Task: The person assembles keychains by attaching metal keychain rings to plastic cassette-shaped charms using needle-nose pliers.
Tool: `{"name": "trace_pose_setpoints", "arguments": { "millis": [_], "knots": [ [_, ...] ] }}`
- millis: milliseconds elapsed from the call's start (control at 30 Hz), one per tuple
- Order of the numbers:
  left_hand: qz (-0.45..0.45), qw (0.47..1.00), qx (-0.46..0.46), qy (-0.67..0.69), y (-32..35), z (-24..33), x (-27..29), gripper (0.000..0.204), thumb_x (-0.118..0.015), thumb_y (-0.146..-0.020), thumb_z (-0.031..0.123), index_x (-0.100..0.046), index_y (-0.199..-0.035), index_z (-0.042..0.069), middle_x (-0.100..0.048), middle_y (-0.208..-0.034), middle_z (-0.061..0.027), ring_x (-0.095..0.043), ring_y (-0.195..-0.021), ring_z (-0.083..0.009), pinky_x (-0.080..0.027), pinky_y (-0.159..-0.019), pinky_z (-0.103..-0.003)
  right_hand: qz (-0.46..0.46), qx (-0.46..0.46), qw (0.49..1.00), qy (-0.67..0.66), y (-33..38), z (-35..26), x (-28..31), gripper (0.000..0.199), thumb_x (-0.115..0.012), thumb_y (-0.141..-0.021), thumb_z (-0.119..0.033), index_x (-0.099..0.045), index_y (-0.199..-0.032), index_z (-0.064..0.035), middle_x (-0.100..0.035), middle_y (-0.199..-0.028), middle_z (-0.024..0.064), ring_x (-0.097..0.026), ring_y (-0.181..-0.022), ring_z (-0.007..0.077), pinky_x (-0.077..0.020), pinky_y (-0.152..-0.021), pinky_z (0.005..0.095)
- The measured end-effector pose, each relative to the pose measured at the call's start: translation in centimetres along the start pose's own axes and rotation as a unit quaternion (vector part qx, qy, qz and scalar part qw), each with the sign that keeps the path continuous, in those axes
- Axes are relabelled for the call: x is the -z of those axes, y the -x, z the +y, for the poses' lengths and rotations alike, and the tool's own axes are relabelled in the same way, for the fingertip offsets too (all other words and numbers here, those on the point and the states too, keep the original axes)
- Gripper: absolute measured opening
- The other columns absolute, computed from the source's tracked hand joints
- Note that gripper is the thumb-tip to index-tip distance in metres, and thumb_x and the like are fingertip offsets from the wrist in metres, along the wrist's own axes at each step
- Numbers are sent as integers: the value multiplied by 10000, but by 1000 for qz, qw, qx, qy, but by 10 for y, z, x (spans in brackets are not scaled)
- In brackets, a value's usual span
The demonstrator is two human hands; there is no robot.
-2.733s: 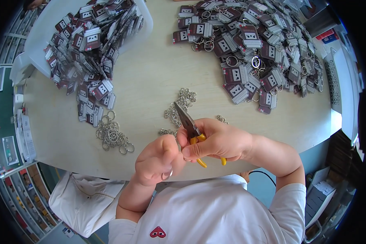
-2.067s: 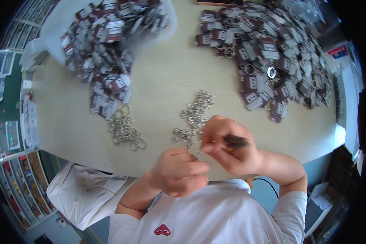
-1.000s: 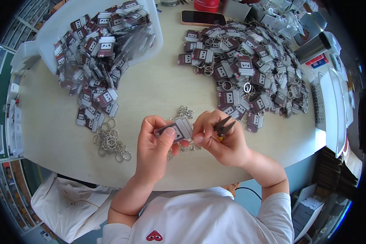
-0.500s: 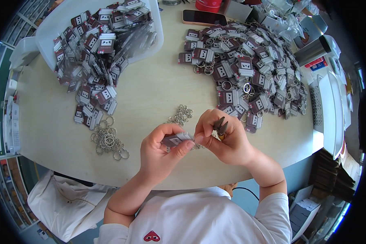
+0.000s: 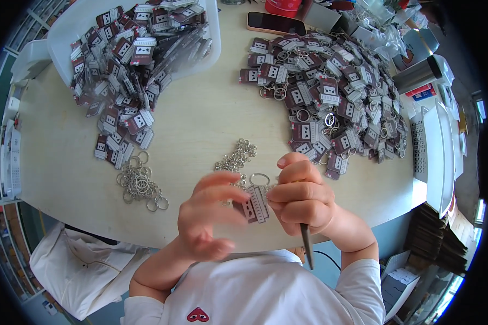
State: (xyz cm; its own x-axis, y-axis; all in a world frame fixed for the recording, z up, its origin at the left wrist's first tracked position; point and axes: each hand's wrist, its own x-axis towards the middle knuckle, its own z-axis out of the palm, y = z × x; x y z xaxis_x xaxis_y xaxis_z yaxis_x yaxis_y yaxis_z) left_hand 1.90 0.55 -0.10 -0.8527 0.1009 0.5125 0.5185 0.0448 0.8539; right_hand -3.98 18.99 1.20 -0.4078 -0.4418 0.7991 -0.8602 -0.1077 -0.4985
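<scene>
My left hand (image 5: 209,216), blurred by motion, is open with its fingers spread and holds nothing. Just right of it is a keychain (image 5: 253,206), a flat maroon and grey tag with a silver ring (image 5: 259,179) at its top. The fingertips of my right hand (image 5: 303,197) meet the tag's right edge and seem to pinch it. That same hand is closed round a pair of pliers (image 5: 307,244), whose dark pointed end sticks out below the fist. A heap of small metal links (image 5: 237,155) lies just beyond my hands, partly hidden by them.
At the far left, a white bin (image 5: 216,49) spills tags (image 5: 138,120) onto the table. Loose split rings (image 5: 141,183) lie nearer. A large pile of ringed tags (image 5: 336,100) covers the right side, with a phone (image 5: 275,23) behind it and a metal tumbler (image 5: 417,75) beyond.
My left hand has let go of the tag and moved left, opening. The tag is now at my right fingertips with its ring showing. My right hand has turned, so the pliers point down.
</scene>
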Motion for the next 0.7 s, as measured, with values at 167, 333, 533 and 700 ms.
{"name": "trace_pose_setpoints", "arguments": {
  "millis": [167, 333, 533, 700],
  "knots": [
    [-24, 776, 412, 477, -1, 3, -6, 381, -619, -809, 61, -477, -1161, 29, -539, -1137, -80, -505, -1064, -135, -427, -890, -292, 29, -41, 998, -49, 5, -3, -13, 207, -622, -666, 86, -520, -768, -62, -583, -821, 69, -488, -724, 237, -430, -741, 414],
    [85, 709, 421, 559, 7, 4, -14, 252, -614, -807, -5, -536, -1043, 38, -598, -989, -44, -580, -862, -100, -489, -758, -245, 20, -80, 997, 3, 4, -6, -14, 214, -620, -677, 99, -518, -776, -62, -580, -834, 85, -498, -740, 248, -430, -719, 405],
    [101, 762, 402, 497, 2, 13, -7, 207, -625, -797, -1, -543, -984, 35, -603, -932, -32, -577, -791, -79, -499, -718, -234, -146, -118, 969, 160, -8, -2, 1, 328, -619, -545, -13, -544, -864, -15, -533, -818, 100, -520, -781, 286, -422, -744, 401],
    [59, 793, 420, 437, 2, 16, -2, 209, -629, -788, 2, -540, -976, 21, -586, -922, -17, -560, -791, -58, -500, -689, -206, -172, -109, 957, 208, -9, -1, 0, 292, -624, -576, -38, -550, -859, -27, -527, -792, 82, -518, -760, 264, -425, -726, 384]
  ]
}}
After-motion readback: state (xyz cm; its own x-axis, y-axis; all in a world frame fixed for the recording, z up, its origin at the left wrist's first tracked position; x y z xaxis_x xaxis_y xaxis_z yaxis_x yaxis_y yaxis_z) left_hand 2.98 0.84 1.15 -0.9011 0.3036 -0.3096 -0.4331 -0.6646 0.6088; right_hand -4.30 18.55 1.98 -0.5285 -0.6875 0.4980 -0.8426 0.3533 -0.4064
